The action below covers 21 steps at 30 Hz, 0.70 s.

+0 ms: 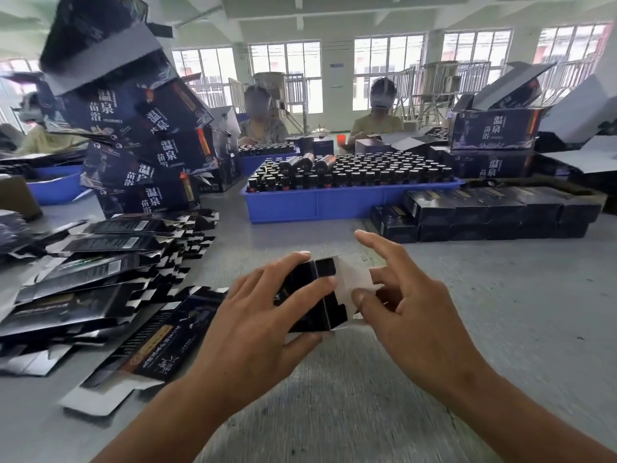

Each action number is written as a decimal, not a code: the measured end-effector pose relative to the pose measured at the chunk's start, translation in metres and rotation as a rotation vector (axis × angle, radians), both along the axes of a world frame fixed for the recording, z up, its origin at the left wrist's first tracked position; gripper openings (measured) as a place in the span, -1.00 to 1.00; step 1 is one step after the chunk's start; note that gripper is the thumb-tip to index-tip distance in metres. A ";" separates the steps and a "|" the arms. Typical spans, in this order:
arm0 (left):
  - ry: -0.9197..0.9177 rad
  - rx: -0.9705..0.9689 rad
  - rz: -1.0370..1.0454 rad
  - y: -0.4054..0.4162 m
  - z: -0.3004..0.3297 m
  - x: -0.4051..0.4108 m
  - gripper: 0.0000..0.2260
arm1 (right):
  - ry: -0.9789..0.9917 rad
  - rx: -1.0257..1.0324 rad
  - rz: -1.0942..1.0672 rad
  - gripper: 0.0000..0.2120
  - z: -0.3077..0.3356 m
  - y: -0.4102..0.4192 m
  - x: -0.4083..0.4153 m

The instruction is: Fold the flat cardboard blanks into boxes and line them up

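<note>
box (312, 295) held by both hands; blue tray (334, 203) holds dark bottles (367, 172)

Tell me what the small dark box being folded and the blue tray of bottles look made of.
Small dark box: thin printed cardboard, seemingly glossy dark outside, plain matte white inside, shown by its creased flap. Blue tray: likely moulded plastic, judging by its uniform colour and smooth rigid wall.
</note>
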<state>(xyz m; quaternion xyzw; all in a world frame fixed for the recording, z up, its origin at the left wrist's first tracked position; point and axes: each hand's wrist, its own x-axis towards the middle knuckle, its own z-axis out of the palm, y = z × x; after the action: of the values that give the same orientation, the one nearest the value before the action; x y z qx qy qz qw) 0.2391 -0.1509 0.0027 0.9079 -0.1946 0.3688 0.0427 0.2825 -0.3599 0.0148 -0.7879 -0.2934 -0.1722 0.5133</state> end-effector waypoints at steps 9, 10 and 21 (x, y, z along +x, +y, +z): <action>0.022 0.009 0.033 0.001 -0.001 0.000 -0.41 | -0.095 -0.137 -0.040 -0.63 -0.001 0.000 0.000; 0.021 0.009 0.031 0.001 -0.001 0.000 -0.41 | -0.098 -0.141 -0.038 -0.63 -0.001 0.000 0.000; 0.035 -0.018 0.075 0.007 0.001 0.001 -0.48 | -0.004 -0.321 0.137 -0.30 0.004 -0.002 -0.001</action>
<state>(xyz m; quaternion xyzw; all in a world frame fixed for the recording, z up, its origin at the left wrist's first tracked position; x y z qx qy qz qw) 0.2397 -0.1438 0.0038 0.9204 -0.1565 0.3560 0.0403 0.2811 -0.3618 0.0189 -0.8376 -0.3711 -0.0896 0.3907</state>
